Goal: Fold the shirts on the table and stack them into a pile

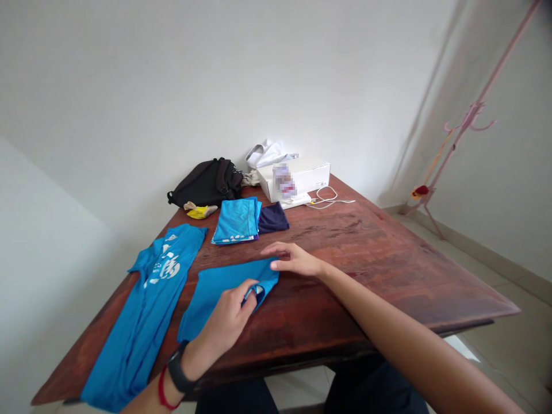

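Note:
A blue cloth garment (215,293), folded into a flat shape, lies on the wooden table in front of me. My left hand (230,313), with a black band and a red bracelet at the wrist, pinches the garment's near right edge, where the fabric curls up. At its far right corner is my right hand (295,260), fingers stretched out and thumb apart; whether it touches the cloth is hard to tell. To the left lies a long blue T-shirt (146,310) with a white print. Behind, a stack of folded blue clothes (236,221) sits beside a folded dark navy cloth (273,218).
Against the wall stand a black backpack (207,181) and a white box (317,172); white fabric (265,154) is behind the box. A yellow item (200,212) and a white cable (330,198) lie on the table (366,259). A pink coat stand (468,121) is at right.

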Demonstrator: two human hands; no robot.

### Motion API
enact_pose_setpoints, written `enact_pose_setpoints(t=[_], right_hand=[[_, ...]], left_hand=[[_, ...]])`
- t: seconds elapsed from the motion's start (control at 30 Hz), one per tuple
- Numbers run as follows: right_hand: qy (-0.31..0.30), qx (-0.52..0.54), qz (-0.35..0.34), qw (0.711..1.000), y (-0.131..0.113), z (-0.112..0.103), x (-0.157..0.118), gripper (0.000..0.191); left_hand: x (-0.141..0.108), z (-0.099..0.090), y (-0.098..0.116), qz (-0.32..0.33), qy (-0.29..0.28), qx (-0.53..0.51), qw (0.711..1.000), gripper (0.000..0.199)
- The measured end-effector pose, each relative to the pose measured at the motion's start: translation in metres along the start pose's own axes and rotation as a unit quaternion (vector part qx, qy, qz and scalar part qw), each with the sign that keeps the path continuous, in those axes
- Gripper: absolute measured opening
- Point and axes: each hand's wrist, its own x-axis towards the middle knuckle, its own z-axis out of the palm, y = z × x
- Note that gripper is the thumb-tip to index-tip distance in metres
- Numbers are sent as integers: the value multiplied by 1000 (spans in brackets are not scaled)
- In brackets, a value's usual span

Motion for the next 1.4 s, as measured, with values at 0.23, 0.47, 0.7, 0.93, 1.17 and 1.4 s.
enact_pose_setpoints(t=[0.23, 0.47, 0.7, 0.93, 1.17, 1.4], right_hand=[[-80, -100, -54, 990, -12, 7, -4, 56], [-51, -121, -28, 991, -22, 15, -8, 18], [-27, -103, -61, 992, -39, 16, -8, 14], [-30, -168, -59, 984, -70, 19, 1, 12], [-17, -240, -59, 969, -121, 2, 27, 18], [12, -406, -65, 912, -153, -27, 97, 22]], left_hand=[[14, -21, 5, -40, 12, -99, 994, 40], [-6, -28, 13, -71, 2, -104, 992, 45], [-41, -28, -4, -10, -44, 5, 999, 73], [-49, 16, -28, 25, 126, 137, 982, 77], [-64, 1, -55, -28, 105, -54, 993, 65], [-14, -51, -38, -84, 42, -358, 929, 50]])
